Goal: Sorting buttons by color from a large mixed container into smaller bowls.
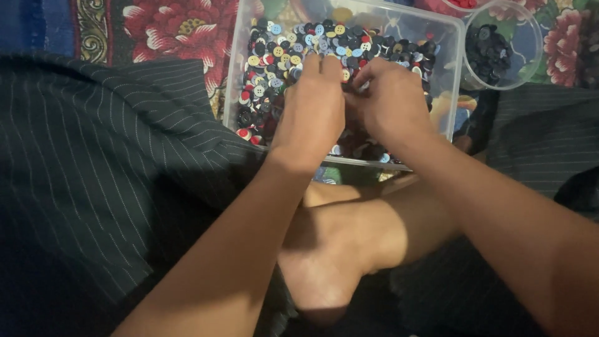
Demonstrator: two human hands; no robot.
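A clear plastic box (454,75) was set on a flowery cloth (181,28). It was filled with many little buttons (281,50) in black, blue, yellow and red. Both hands were held over the box, close together. The left hand (312,109) was bent down with its fingers in the buttons. The right hand (390,103) was curled just beside it. Whether a button was pinched could not be told. A small round clear tub (530,37) with black buttons (490,53) was seen beside the box.
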